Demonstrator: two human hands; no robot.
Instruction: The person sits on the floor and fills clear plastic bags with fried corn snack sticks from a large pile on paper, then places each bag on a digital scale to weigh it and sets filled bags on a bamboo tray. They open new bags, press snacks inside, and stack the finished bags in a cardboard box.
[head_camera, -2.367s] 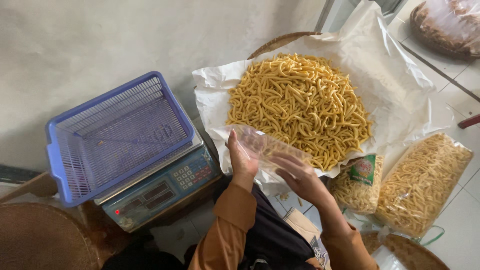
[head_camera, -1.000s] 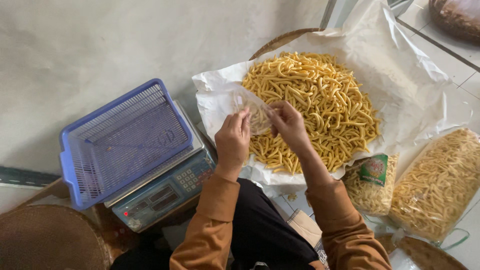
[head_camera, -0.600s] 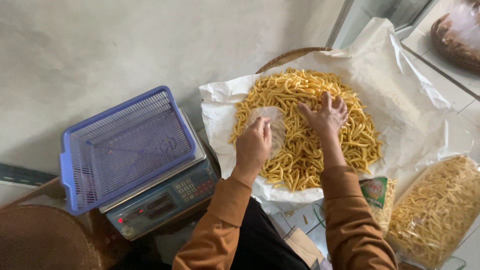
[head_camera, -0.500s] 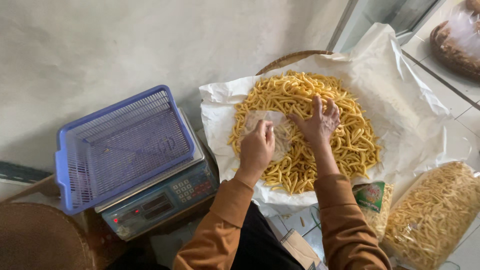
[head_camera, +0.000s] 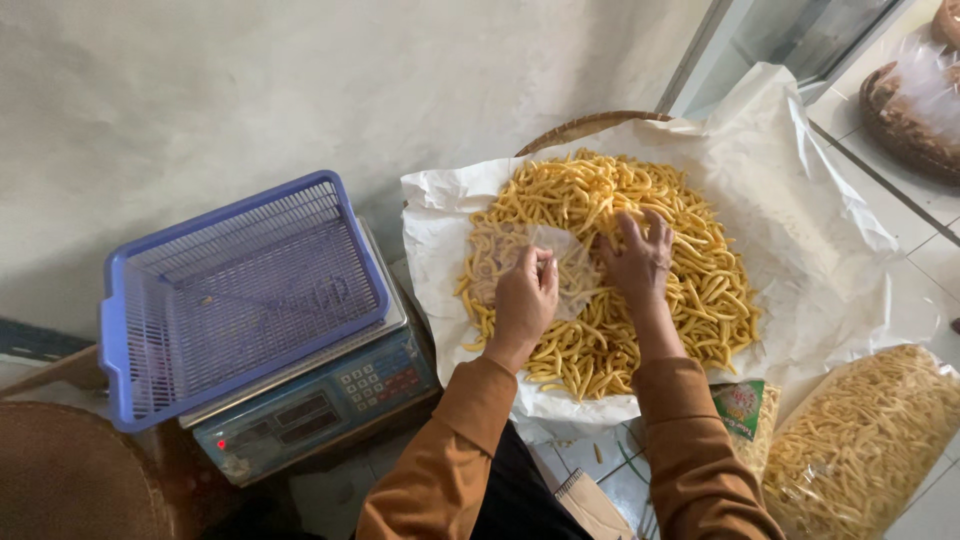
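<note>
Tiled floor (head_camera: 600, 470) at the near edge, with stray snack bits on it and a filled snack bag (head_camera: 860, 440) off to the right. Left hand (head_camera: 525, 300) is clenched on the mouth of a clear plastic bag (head_camera: 520, 260), held open over the pile. Right hand (head_camera: 638, 262) is spread, fingers (head_camera: 655, 225) released, pressed flat on the yellow stick snacks (head_camera: 620, 250) heaped on white paper (head_camera: 800, 200). For a clean fill, the bag mouth is best kept wide and low against the pile. Digital scale (head_camera: 310, 400) with blue plastic basket (head_camera: 235, 290) sits left, clear of both hands. Woven tray rim (head_camera: 585, 128) shows behind the paper; nothing is blocking the reach.
</note>
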